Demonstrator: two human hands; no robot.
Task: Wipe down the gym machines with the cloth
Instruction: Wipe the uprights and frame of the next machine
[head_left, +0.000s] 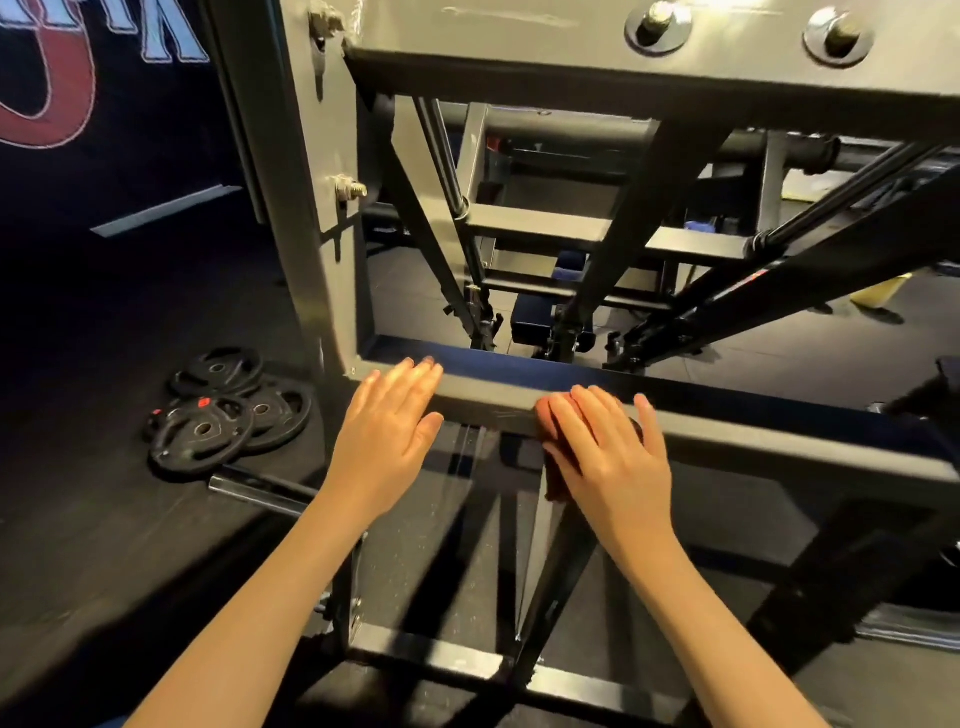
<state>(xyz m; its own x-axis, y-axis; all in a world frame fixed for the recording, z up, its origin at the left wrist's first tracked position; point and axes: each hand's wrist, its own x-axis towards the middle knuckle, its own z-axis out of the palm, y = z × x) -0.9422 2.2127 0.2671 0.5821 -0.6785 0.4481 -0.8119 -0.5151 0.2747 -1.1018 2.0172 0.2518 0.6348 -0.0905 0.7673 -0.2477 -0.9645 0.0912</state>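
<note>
A grey steel gym machine frame fills the view, and its horizontal crossbar runs from centre left down to the right edge. My left hand lies flat with straight fingers on the bar's left end. My right hand presses a reddish-brown cloth flat against the bar's front face. Only the cloth's left edge and a strip hanging below the palm show; the rest is hidden under my hand.
Several black weight plates lie stacked on the dark floor at left, beside a chrome bar. A grey upright post rises at the bar's left end. Black struts and rails cross behind the frame. A low base bar runs below.
</note>
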